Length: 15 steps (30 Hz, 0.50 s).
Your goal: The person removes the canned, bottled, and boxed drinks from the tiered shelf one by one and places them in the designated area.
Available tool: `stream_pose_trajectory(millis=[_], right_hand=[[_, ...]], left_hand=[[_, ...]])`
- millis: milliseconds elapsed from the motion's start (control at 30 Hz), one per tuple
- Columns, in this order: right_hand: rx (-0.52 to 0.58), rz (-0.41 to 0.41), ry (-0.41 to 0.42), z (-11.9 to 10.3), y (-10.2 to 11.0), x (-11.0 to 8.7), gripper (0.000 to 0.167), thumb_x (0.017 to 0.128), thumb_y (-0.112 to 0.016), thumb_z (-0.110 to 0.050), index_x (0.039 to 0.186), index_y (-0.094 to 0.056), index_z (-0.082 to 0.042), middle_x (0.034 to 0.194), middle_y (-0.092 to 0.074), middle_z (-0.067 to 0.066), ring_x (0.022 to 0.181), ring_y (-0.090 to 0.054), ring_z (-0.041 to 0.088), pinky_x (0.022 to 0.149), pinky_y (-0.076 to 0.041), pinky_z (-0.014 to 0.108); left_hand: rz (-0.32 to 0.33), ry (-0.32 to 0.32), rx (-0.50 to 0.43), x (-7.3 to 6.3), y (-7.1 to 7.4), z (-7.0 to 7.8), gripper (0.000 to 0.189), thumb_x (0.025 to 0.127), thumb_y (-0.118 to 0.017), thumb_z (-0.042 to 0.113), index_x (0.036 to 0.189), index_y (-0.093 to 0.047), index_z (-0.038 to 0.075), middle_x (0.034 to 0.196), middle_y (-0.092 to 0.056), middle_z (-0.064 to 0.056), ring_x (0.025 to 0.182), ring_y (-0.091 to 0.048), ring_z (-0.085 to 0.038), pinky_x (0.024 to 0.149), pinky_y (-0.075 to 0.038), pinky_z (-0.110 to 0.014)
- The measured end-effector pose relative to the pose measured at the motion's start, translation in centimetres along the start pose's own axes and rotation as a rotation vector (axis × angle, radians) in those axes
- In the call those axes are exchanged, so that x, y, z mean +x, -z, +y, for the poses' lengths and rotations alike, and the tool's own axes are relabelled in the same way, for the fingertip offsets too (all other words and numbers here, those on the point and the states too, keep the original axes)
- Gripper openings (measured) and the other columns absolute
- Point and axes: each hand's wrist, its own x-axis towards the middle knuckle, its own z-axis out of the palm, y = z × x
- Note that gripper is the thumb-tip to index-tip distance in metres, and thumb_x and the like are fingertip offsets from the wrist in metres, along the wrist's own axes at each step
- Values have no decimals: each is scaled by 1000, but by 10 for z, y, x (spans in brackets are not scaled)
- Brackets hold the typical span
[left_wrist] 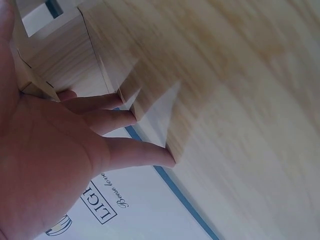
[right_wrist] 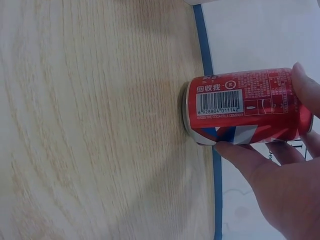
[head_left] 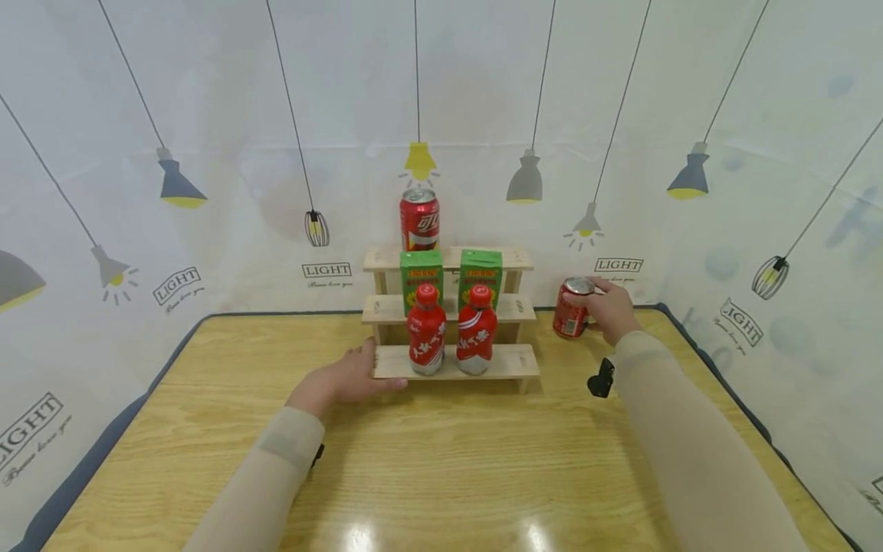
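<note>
My right hand (head_left: 612,310) grips a red soda can (head_left: 571,308) near its top, to the right of a three-step wooden display shelf (head_left: 520,360). The right wrist view shows the barcode side of the can (right_wrist: 240,107), with its base close to the table. My left hand (head_left: 350,376) holds the left end of the shelf's lowest step, thumb along the front edge and fingers behind it. In the left wrist view three fingers (left_wrist: 132,150) reach down to the tabletop beside the shelf corner (left_wrist: 35,85).
On the top step stands another red can (head_left: 419,221). Two green drink cartons (head_left: 422,272) are on the middle step, and two red bottles (head_left: 427,333) on the lowest. A lamp-patterned backdrop (head_left: 241,192) rises behind the wooden table (head_left: 441,468).
</note>
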Motion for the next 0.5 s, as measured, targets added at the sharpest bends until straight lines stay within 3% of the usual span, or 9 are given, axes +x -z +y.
stream_pose_trajectory(millis=[267,500], right_hand=[[-74,15,20,-9,4,2,82,101,-73,-26,169,-29,-10,172,-34,21,155,-41,39,126,-41,59],[-136,15,73,-53,9,0,84,102,-73,-34,170,-28,-15,175,-30,19,161,-31,42,132,-28,63]], left_hand=[[-4,0,-4,0,1,2,118,94,-67,71,168,-11,-3,169,-31,-34,159,-28,-52,129,-31,-65],[-4,9,-3,-1,1,2,119,94,-67,71,168,-10,-3,169,-30,-34,159,-28,-52,129,-31,-65]])
